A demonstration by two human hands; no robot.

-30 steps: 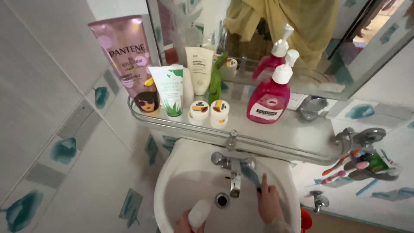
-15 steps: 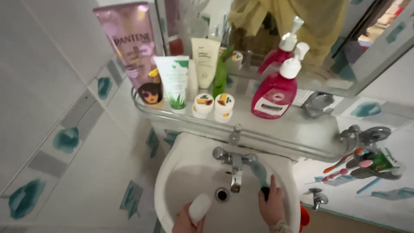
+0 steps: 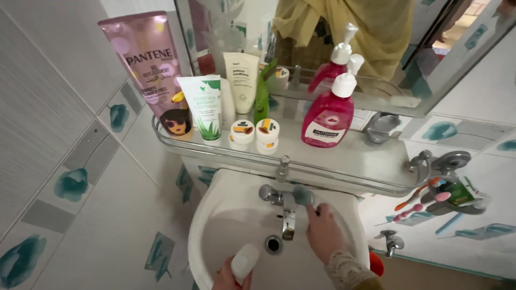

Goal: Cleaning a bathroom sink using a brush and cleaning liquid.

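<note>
Fingers [image 3: 314, 212] of the right hand [image 3: 322, 236] reach up to the right tap handle [image 3: 302, 195] of the faucet [image 3: 287, 215], at lower centre of the frame; the fingertips touch the handle, loosely curled rather than spread. Whether they fully grip it cannot be told. The left hand [image 3: 228, 278], at the bottom edge of the frame, is closed around a white bar of soap [image 3: 244, 262], which sticks up out of the grasp above the basin of the white sink [image 3: 215, 225]. The drain [image 3: 273, 244] lies between the two hands, just below the spout.

Above the sink, a glass shelf [image 3: 355, 156] with a metal rail crosses the centre of the frame. From left to right it carries a tall pink tube [image 3: 153, 70], a white and green tube [image 3: 203, 107], two small round jars [image 3: 253, 133] and a red pump bottle [image 3: 329, 110]. A mirror [image 3: 322, 43] stands behind the shelf. Toothbrushes [image 3: 424, 198] sit in a wall holder at right of the frame.
</note>
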